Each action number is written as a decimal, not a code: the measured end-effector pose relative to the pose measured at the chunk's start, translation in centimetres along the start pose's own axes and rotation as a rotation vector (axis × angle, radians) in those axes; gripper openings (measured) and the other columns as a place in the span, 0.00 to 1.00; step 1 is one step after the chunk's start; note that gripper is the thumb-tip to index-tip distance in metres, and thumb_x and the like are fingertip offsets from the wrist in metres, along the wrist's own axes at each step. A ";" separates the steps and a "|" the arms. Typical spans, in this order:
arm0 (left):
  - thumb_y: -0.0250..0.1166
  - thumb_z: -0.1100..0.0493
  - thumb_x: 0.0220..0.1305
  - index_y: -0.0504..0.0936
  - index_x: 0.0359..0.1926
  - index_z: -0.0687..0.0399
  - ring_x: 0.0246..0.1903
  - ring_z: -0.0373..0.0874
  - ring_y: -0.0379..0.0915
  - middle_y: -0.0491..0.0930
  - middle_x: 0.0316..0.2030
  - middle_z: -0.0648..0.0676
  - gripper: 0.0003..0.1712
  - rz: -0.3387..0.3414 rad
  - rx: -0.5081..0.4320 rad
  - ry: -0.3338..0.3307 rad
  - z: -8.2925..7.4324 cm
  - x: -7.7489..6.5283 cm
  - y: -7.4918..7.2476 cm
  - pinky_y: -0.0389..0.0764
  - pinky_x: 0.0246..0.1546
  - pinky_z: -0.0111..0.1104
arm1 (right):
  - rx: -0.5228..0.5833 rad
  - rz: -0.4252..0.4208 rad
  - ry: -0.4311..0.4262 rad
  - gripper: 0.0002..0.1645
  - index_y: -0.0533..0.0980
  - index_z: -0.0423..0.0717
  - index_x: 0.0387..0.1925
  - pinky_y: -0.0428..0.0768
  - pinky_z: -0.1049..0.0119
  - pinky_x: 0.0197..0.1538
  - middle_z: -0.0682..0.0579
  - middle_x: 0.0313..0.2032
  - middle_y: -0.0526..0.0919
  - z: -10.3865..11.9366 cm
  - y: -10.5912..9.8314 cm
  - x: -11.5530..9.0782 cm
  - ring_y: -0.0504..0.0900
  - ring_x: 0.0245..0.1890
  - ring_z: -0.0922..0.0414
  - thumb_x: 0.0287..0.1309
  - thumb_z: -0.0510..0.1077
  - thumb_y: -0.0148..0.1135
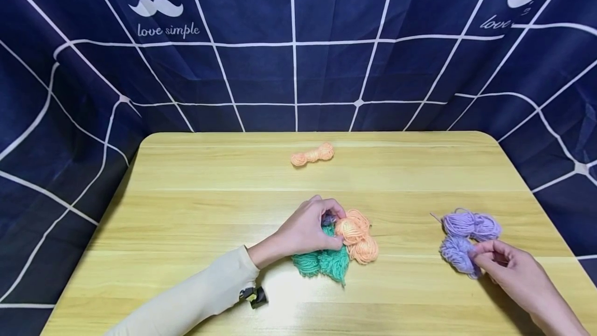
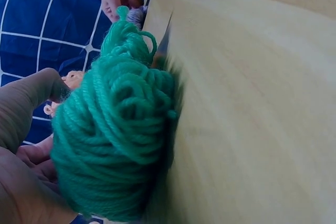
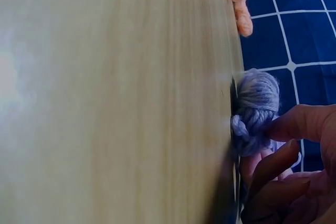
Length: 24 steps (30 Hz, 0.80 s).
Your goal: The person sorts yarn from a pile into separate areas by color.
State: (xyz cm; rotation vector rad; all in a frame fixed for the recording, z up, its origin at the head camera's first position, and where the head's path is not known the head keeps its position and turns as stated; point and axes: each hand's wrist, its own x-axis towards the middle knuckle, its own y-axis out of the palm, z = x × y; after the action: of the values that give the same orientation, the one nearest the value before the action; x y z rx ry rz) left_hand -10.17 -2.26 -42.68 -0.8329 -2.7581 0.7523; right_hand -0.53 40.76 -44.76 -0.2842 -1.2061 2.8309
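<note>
My left hand [image 1: 303, 224] pinches a peach yarn skein [image 1: 353, 228] between thumb and forefinger, right against another peach skein [image 1: 365, 251]. Below the hand lie green yarn skeins [image 1: 333, 263]; one green skein [image 2: 115, 114] fills the middle of the left wrist view. A bit of dark purple yarn [image 1: 328, 219] peeks out under the left fingers, mostly hidden. On the right, my right hand [image 1: 517, 274] grips the end of a lavender skein [image 1: 456, 254] with thumb and fingertips. Just behind it, a second lavender skein [image 1: 471, 224] lies on the table.
A lone peach skein [image 1: 312, 155], narrow in the middle, lies near the back of the wooden table [image 1: 210, 170]. Dark blue cloth [image 1: 336, 71] with white lines hangs behind and along both sides. A black device [image 1: 254, 296] is strapped at the left wrist.
</note>
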 end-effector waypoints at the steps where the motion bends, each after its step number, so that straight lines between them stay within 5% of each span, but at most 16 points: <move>1: 0.82 0.62 0.49 0.87 0.45 0.44 0.40 0.43 0.70 0.80 0.39 0.49 0.21 -0.002 -0.001 0.002 0.0 0.0 0.0 0.74 0.41 0.33 | 0.000 0.000 0.000 0.08 0.82 0.39 0.42 0.73 0.69 0.31 0.62 0.29 0.81 0.0 0.0 0.0 0.75 0.29 0.65 0.76 0.42 0.66; 24: 0.79 0.62 0.52 0.85 0.47 0.44 0.42 0.43 0.74 0.80 0.42 0.47 0.21 -0.033 -0.081 0.013 0.2 0.0 -0.4 0.78 0.43 0.34 | -0.046 -0.050 -0.004 0.13 0.82 0.37 0.49 0.70 0.69 0.32 0.61 0.30 0.81 1.0 -0.3 -0.9 0.76 0.28 0.63 0.78 0.45 0.67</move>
State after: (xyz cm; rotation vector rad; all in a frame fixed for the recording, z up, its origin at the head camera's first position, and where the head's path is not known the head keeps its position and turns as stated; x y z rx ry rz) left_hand -10.42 -2.63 -42.68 -0.8018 -2.8003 0.6310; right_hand 0.17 40.09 -43.73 -0.2473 -1.2616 2.7665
